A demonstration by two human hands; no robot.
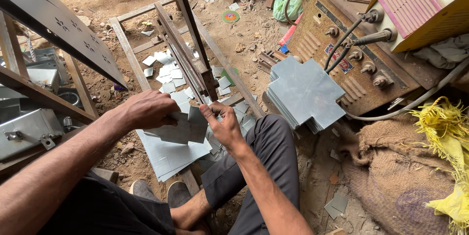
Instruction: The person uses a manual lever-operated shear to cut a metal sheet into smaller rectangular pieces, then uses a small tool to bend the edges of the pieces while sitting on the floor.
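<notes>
- Left hand (146, 109): closed over the cut metal sheet (183, 128); right hand (222, 126): pinching its right edge.
- Step, judged: lining the sheet up at the bending frame (188, 57); next calls for squaring its edge.

Metal workshop — welding machine (361, 54), sheet offcuts (168, 74)

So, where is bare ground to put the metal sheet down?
Bare dirt lies at the top left, between the angle-iron frame and the dark perforated panel. Crowded: small offcuts fill the frame's inside, cut sheets lie under both hands, left hand and right hand, and a cross-shaped stack leans on the welding machine.
</notes>
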